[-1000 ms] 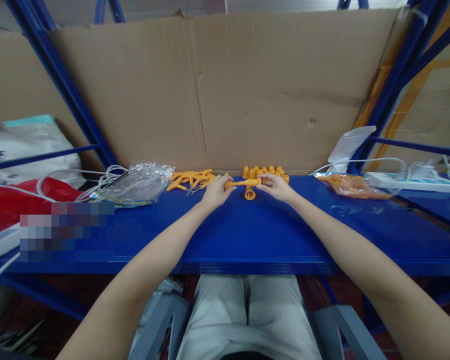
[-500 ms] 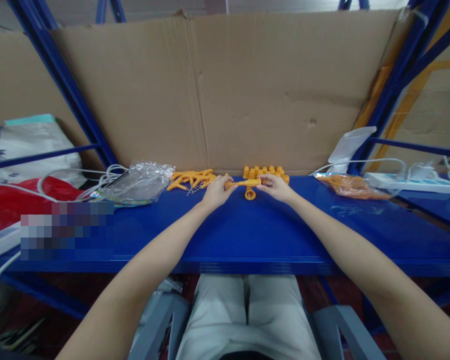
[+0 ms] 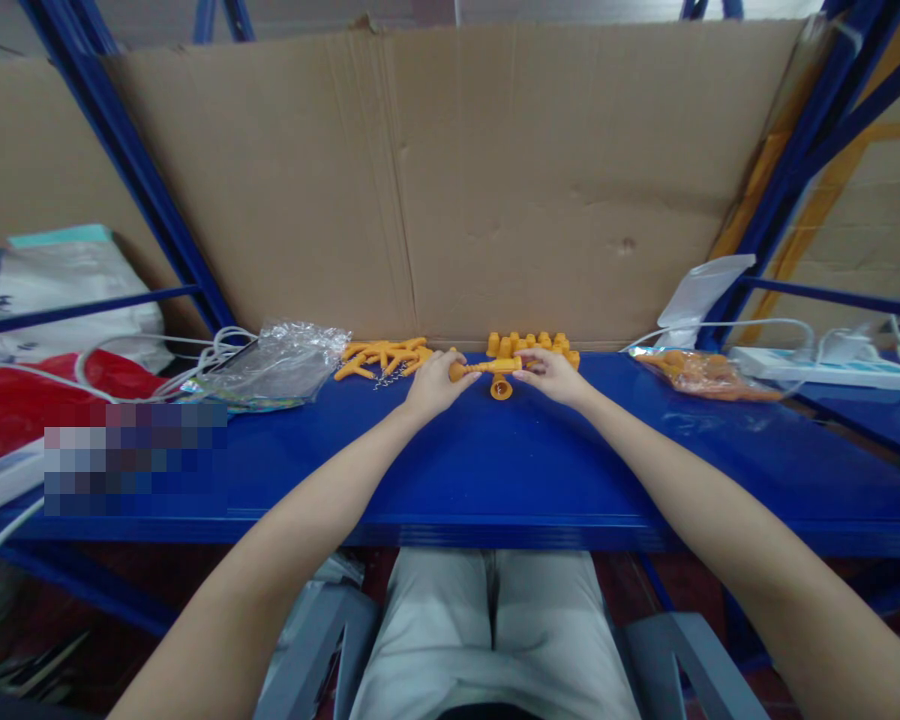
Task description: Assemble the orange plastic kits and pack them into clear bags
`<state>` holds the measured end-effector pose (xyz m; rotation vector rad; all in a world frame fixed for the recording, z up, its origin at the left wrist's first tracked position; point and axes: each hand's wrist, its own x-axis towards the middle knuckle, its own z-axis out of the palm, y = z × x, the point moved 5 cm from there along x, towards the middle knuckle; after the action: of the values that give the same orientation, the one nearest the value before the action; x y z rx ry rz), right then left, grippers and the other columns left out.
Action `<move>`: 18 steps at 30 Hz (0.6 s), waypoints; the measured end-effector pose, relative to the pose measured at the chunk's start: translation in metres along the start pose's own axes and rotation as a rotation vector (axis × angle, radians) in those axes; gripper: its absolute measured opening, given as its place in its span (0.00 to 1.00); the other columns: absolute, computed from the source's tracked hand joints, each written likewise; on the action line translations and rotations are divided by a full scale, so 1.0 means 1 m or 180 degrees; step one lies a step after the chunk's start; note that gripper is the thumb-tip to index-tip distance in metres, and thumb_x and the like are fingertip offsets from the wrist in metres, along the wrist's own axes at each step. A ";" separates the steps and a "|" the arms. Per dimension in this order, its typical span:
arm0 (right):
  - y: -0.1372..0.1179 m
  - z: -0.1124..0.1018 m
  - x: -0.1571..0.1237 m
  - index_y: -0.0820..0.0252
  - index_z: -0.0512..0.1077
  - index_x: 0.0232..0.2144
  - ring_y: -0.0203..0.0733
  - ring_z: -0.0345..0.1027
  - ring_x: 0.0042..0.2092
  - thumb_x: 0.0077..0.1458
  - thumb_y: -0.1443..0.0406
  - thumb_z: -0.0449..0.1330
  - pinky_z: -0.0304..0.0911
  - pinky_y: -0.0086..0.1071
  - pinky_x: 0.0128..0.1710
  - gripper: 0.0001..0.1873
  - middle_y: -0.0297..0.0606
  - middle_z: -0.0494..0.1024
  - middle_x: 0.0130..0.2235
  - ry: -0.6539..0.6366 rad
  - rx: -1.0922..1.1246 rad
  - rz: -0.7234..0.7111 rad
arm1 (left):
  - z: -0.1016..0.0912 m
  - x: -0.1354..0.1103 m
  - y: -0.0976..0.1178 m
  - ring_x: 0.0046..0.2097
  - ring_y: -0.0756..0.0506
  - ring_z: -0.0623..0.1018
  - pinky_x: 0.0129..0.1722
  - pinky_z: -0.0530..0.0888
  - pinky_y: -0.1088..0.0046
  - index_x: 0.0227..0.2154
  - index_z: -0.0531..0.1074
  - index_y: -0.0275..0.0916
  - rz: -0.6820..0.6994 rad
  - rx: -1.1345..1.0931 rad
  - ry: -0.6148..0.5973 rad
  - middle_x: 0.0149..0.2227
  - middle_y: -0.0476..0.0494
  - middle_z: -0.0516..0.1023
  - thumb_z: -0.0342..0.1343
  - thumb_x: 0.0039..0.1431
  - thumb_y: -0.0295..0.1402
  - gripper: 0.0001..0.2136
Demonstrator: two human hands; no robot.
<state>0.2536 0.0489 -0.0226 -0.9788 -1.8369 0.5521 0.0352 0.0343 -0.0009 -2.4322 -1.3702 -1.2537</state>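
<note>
An orange T-shaped plastic fitting (image 3: 493, 370) is held just above the blue shelf (image 3: 495, 460), its short stem pointing toward me. My left hand (image 3: 433, 382) pinches its left end and my right hand (image 3: 551, 373) pinches its right end; both hands are closed on it. Directly behind it stand several small orange caps (image 3: 532, 343) in rows against the cardboard. A loose heap of orange T-pieces (image 3: 379, 358) lies just left of my left hand.
A cardboard sheet (image 3: 450, 180) walls the back. A crumpled clear plastic bag (image 3: 277, 365) and white cables (image 3: 157, 352) lie to the left, beside a red item (image 3: 37, 400). To the right are a bag of orange parts (image 3: 694, 370) and a white power strip (image 3: 825, 368).
Almost nothing has moved; both hands stay closed on the orange fitting in the same spot, with only a slight shift of the view.
</note>
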 end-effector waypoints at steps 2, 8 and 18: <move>0.001 -0.001 0.000 0.61 0.74 0.45 0.47 0.77 0.40 0.48 0.51 0.67 0.73 0.48 0.46 0.26 0.47 0.78 0.46 -0.0022 0.0108 0.0102 | 0.002 0.001 -0.004 0.37 0.45 0.75 0.40 0.72 0.68 0.37 0.73 0.40 0.0028 -0.0012 -0.0087 0.34 0.47 0.75 0.65 0.51 0.35 0.11; -0.001 -0.004 -0.001 0.62 0.76 0.30 0.44 0.74 0.29 0.47 0.38 0.59 0.74 0.49 0.36 0.31 0.43 0.79 0.29 -0.0064 -0.0002 0.0393 | 0.009 0.001 -0.009 0.32 0.49 0.73 0.36 0.71 0.71 0.38 0.72 0.40 0.0124 -0.0164 -0.0201 0.34 0.50 0.73 0.65 0.49 0.27 0.13; -0.007 0.001 -0.008 0.57 0.72 0.41 0.39 0.72 0.25 0.51 0.47 0.64 0.74 0.38 0.30 0.23 0.39 0.78 0.30 -0.0237 0.0452 0.0773 | 0.012 0.000 -0.006 0.33 0.48 0.73 0.39 0.71 0.70 0.37 0.72 0.40 -0.0036 -0.0145 -0.0282 0.34 0.49 0.73 0.63 0.50 0.25 0.11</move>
<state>0.2514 0.0387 -0.0225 -1.1039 -1.7274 0.8651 0.0380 0.0435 -0.0105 -2.5428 -1.3939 -1.2065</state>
